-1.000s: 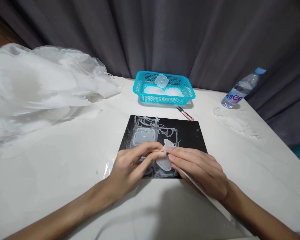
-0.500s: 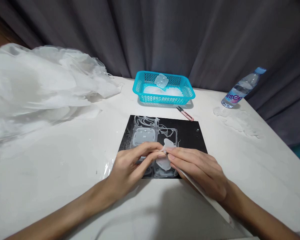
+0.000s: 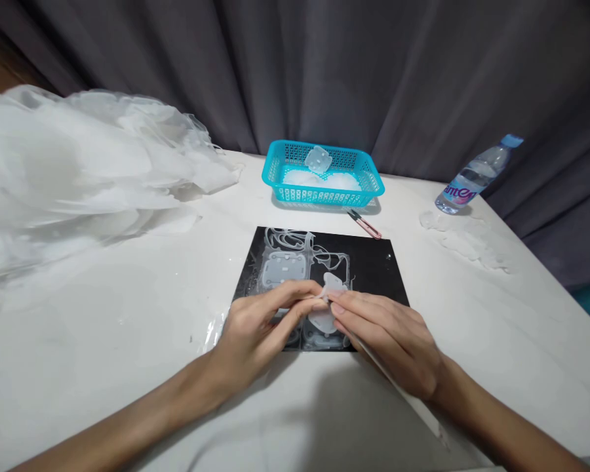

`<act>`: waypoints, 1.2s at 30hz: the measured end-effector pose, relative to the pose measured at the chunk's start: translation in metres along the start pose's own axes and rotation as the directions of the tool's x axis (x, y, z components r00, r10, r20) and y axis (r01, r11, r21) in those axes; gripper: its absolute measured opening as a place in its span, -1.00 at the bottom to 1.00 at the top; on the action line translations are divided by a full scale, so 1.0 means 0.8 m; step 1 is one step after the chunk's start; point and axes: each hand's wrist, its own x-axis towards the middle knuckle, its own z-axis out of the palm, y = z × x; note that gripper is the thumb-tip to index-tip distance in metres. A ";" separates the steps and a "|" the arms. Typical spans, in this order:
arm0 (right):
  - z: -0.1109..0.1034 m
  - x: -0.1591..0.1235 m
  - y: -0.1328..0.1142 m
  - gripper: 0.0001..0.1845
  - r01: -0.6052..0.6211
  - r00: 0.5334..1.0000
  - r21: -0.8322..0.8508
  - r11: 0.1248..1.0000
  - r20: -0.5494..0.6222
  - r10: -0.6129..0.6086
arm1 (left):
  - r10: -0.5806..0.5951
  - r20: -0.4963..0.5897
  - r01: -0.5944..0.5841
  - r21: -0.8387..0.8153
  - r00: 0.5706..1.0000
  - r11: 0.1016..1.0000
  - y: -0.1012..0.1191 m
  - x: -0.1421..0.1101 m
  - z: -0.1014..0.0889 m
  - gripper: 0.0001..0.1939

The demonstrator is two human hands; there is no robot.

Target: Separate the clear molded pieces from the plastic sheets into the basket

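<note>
A translucent white, rounded silicone-like piece (image 3: 323, 321) is pinched between my two hands, above a black board (image 3: 373, 267). My left hand (image 3: 268, 318) closes thumb and forefinger on its edge from the left. From the right, my right hand (image 3: 386, 328) grips the same piece, fingers pressed together. Its middle is hidden by my fingertips. On the board's left part lies a clear molded sheet (image 3: 284, 267) with rounded-square shapes. Thin, curly translucent strips (image 3: 288, 238) lie along the board's far edge.
Behind the board stands a blue basket (image 3: 324, 196) holding similar translucent pieces. Small pink-handled thread snips (image 3: 364, 224) lie before it. A water bottle (image 3: 478, 176) stands at right beside a crumpled clear scrap (image 3: 472, 244). A large pile of white sheets (image 3: 88, 164) fills the left.
My right hand has shifted very slightly. Both hands keep their hold on the translucent piece, and the other things stay where they were.
</note>
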 end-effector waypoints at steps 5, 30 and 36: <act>0.005 -0.002 0.000 -0.38 -0.022 0.999 -0.016 1.000 -0.032 0.021 | -0.013 -0.007 0.013 -0.049 1.000 0.999 0.001 0.003 -0.001 -0.89; 0.007 0.019 -0.002 -0.84 -0.636 0.659 0.562 0.529 0.037 0.751 | -0.420 0.306 0.505 -0.684 0.854 0.526 -0.002 0.018 0.006 -0.71; 0.007 0.019 -0.006 -0.86 -0.600 0.665 0.608 0.520 0.017 0.747 | -0.434 0.294 0.509 -0.660 0.852 0.552 -0.001 0.016 0.007 -0.69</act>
